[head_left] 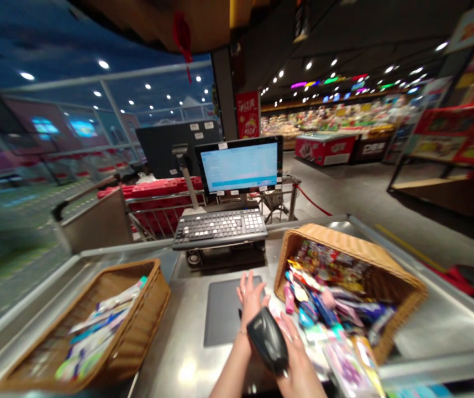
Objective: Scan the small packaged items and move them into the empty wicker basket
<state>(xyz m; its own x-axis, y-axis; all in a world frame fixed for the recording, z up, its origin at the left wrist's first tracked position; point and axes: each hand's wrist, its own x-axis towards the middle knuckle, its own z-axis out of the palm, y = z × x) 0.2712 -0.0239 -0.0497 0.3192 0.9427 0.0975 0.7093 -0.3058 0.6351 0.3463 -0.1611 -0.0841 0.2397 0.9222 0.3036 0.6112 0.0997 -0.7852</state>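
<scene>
My left hand (252,301) is stretched forward over the grey pad (220,315) on the metal counter, its fingers spread and nothing in them. A black handheld barcode scanner (268,338) is in my right hand (297,345), just behind the left wrist and partly covering it. Right beside both hands, small packaged goods (324,315) spill from a tipped wicker basket (336,237). Motion blurs the nearest packages, including a pinkish one (351,365). Part of my right hand's grip is hidden by the scanner.
Another wicker basket (154,309) with several slim packages (104,326) stands on the left. Ahead are a keyboard (222,224) and a lit monitor (241,166). A metal rim (419,260) borders the counter. Beyond stand a shopping cart (154,218) and store shelves (448,138).
</scene>
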